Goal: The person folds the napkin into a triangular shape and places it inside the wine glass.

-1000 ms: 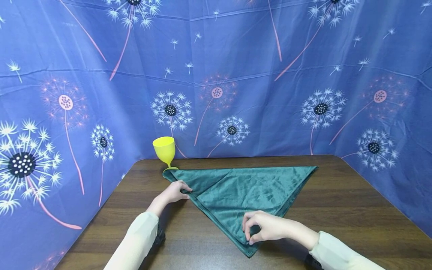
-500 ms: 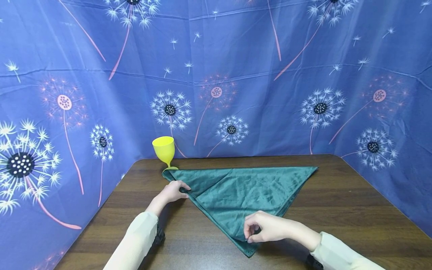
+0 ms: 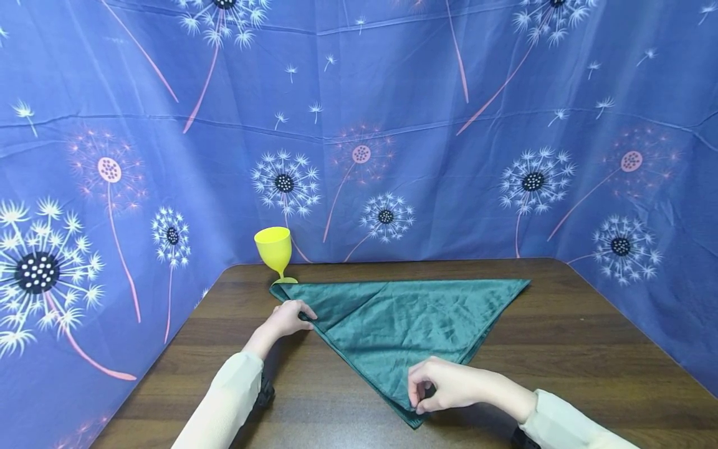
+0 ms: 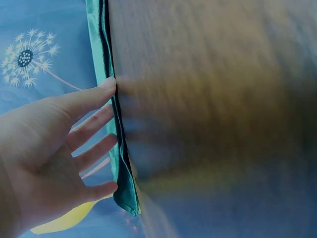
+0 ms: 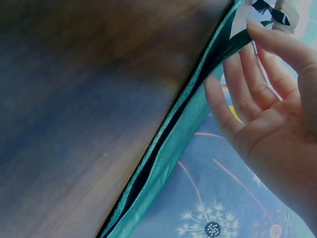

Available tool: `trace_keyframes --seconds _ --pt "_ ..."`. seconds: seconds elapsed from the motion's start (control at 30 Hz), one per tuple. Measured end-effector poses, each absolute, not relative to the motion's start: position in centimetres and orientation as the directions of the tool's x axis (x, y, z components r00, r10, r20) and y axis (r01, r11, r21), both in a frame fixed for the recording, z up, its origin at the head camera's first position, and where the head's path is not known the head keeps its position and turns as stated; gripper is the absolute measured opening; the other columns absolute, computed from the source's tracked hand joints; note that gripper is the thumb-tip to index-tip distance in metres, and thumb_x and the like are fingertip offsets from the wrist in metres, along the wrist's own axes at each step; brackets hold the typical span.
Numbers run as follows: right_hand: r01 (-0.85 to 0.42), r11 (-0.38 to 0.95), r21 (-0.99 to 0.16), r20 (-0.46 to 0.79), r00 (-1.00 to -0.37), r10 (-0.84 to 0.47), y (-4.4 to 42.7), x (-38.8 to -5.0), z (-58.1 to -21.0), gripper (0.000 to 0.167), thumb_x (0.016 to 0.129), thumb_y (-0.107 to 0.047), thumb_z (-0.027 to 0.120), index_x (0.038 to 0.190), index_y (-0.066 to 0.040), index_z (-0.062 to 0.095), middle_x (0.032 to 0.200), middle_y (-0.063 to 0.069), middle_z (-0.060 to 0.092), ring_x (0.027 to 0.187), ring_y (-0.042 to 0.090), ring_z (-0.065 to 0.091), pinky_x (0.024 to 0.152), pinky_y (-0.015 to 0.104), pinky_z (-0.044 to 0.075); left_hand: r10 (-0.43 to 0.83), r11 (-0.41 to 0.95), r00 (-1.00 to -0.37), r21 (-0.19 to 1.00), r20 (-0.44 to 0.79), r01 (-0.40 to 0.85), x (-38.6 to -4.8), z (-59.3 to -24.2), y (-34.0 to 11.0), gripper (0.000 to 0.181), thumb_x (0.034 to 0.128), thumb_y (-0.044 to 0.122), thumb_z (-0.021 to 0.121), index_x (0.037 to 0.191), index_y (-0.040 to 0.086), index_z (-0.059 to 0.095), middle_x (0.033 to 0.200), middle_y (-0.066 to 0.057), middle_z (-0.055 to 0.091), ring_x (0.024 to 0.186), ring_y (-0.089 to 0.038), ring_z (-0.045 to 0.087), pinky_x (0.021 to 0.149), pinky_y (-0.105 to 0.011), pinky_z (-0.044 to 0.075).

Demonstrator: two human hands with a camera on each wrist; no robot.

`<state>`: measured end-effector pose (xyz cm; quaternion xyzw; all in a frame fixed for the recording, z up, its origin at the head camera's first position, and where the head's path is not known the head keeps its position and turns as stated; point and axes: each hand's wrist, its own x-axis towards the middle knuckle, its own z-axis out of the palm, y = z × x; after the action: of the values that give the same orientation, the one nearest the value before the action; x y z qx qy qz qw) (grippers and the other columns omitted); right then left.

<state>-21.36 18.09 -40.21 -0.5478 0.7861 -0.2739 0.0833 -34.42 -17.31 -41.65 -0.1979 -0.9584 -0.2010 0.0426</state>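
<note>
A green cloth (image 3: 404, 318) lies folded in a triangle, its long edge at the back and its layered corner toward the front. At its left edge rests the left hand (image 3: 285, 318), thumb and fingertips touching the fabric. In the left wrist view, that hand (image 4: 54, 144) has its fingers fairly straight and spread along the cloth edge (image 4: 121, 163). Near the front corner the right hand (image 3: 449, 383) pinches the upper layer. The right wrist view shows the right hand (image 5: 272, 94) holding a lifted edge of the cloth (image 5: 185, 134), with a gap between the layers.
A yellow goblet (image 3: 274, 249) stands upright at the back left, its foot beside the cloth's left corner. The brown wooden table (image 3: 589, 349) extends around the cloth. A blue curtain with dandelion prints (image 3: 449, 187) hangs behind and at the sides.
The right hand has moved slightly toward the front and right, and the upper layer has shifted with it. The cloth's right tip sits slightly lower. The left hand has barely moved.
</note>
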Motion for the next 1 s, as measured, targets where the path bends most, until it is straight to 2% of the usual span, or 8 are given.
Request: trace_keyframes --seconds 0.17,0.27,0.63,1.0 --pt "-0.826 0.255 -0.502 0.158 -0.377 -0.913 18.10 -21.18 -40.33 0.008 0.081 -0.007 0.069 0.081 -0.015 0.065 0.080 -0.004 0.061 0.074 -0.006 0.054 0.065 0.014 0.049 0.382 0.825 -0.908 0.379 0.173 0.419 -34.46 -41.70 -17.38 0.011 0.0739 0.012 0.077 0.084 0.014 0.075 0.099 -0.003 0.068 0.103 -0.026 0.061 0.093 -0.048 0.045" --pt "-0.826 0.257 -0.502 0.155 -0.378 -0.913 18.09 -21.11 -40.44 0.007 0.080 -0.008 0.070 0.080 -0.015 0.067 0.079 -0.004 0.061 0.074 -0.006 0.053 0.065 0.014 0.049 0.388 0.820 -0.904 0.381 0.178 0.427 -34.37 -41.62 -17.39 0.011 0.0735 0.011 0.077 0.083 0.014 0.075 0.098 -0.003 0.068 0.102 -0.026 0.061 0.091 -0.046 0.046" --pt "-0.821 0.291 -0.490 0.100 -0.385 -0.917 18.13 -20.99 -40.30 0.007 0.081 -0.010 0.069 0.080 -0.017 0.066 0.080 -0.008 0.059 0.074 -0.007 0.051 0.065 0.012 0.047 0.389 0.834 -0.905 0.353 0.170 0.425 -34.22 -41.46 -17.36 0.010 0.0744 0.012 0.077 0.081 0.019 0.074 0.098 -0.001 0.068 0.103 -0.025 0.061 0.092 -0.051 0.044" --pt "-0.835 0.290 -0.468 0.109 -0.380 -0.919 18.28 -20.99 -40.30 0.008 0.079 -0.010 0.070 0.081 -0.017 0.068 0.080 -0.008 0.058 0.074 -0.006 0.051 0.066 0.011 0.046 0.401 0.824 -0.901 0.363 0.166 0.434 -34.46 -41.62 -17.48 0.010 0.0751 0.011 0.076 0.078 0.020 0.074 0.094 0.002 0.070 0.101 -0.024 0.062 0.092 -0.054 0.042"
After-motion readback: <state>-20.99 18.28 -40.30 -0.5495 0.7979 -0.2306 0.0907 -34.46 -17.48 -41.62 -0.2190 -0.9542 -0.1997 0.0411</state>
